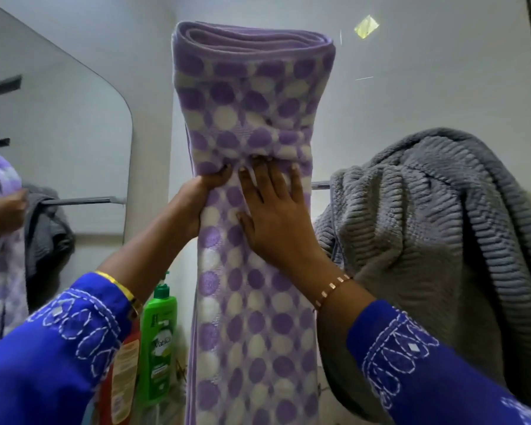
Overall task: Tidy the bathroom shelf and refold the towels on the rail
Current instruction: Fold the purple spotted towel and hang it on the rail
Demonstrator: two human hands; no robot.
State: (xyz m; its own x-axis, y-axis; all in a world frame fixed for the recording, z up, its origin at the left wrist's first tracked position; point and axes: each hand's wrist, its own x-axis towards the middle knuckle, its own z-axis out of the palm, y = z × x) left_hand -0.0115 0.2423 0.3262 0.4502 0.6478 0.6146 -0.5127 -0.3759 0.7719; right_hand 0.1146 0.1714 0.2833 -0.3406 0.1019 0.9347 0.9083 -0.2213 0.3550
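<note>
A purple towel with white and violet dots [249,96] hangs folded in several layers in the middle of the view, its folded top rising above the rail [320,185]. My left hand [200,197] grips the towel's left edge at rail height, bunching the cloth. Beside it, my right hand [273,216] lies flat on the towel's front, fingers spread and pressing upward. A grey ribbed towel [426,228] is draped loosely in a heap over the rail to the right. Most of the rail is hidden by the towels.
A green pump bottle [160,342] and a red-orange bottle [124,372] stand low at the left, behind my left sleeve. A mirror [59,133] on the left wall reflects the hand, rail and towels. White wall lies behind.
</note>
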